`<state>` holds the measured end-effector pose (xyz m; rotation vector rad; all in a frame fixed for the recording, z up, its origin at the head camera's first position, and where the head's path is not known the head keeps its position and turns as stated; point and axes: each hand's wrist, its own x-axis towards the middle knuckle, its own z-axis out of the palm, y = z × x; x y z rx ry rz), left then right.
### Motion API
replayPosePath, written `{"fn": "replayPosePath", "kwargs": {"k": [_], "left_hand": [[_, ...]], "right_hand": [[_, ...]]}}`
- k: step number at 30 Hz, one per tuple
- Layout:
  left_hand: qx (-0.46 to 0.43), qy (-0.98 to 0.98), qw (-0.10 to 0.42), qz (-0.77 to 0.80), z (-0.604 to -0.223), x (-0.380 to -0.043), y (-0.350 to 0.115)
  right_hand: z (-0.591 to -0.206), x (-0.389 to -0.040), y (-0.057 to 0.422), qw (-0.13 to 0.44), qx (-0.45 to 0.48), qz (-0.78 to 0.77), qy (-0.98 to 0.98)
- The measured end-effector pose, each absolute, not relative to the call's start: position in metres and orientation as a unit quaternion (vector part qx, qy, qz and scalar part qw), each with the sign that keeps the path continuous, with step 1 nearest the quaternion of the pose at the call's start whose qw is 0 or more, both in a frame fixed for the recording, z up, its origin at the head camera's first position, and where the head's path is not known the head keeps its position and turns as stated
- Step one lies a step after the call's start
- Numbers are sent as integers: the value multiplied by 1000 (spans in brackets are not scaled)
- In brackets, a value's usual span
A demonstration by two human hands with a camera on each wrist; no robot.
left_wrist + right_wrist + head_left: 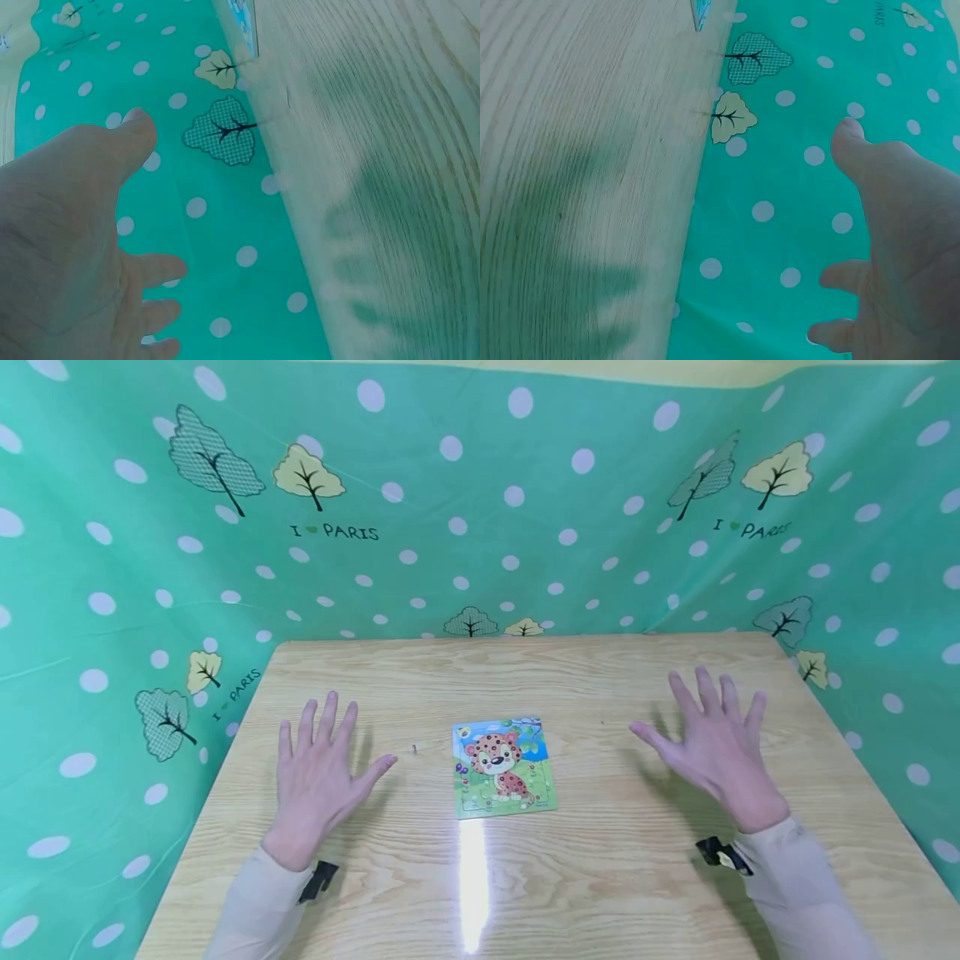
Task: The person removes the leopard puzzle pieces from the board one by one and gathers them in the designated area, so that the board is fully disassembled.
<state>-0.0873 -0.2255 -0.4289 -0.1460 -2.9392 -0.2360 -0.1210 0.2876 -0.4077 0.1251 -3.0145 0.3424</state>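
A square picture puzzle (504,768) with a spotted leopard cub on it lies flat near the middle of the wooden table. To its left my left hand (318,781) hovers palm down, fingers spread and thumb pointing toward the puzzle. On the other side my right hand (716,747) is held the same way, its fingers fanned out. Neither hand holds anything. In the left wrist view the left hand (75,232) shows its thumb and several fingertips above a shadow on the table. The right wrist view has the right hand (907,232) likewise apart from the tabletop.
The wooden table (600,877) carries a bright light reflection below the puzzle. A tiny dark speck (414,749) lies between the left thumb and the puzzle. Green dotted cloth (480,485) with printed trees hangs behind and along both sides of the table.
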Motion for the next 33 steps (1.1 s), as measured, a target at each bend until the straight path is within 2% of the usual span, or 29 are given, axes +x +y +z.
{"fn": "replayPosePath", "kwargs": {"k": [5, 9, 14, 19, 33], "left_hand": [[-53, -993, 75, -79, -432, -90, -226], [-77, -991, 25, -109, -435, -92, -222], [-131, -970, -45, -198, -444, -93, -207], [-161, -950, -83, -255, -456, -95, -185], [-195, -947, -102, -233, -470, -102, -145]], "right_hand": [[-412, -121, 274, 109, 47, 154, -981], [-414, -119, 256, 130, 49, 239, -961], [-418, -122, 234, 39, 55, 337, -939], [-422, -126, 211, -59, 57, 413, -907], [-450, -135, 155, -93, 145, 427, -888]]}}
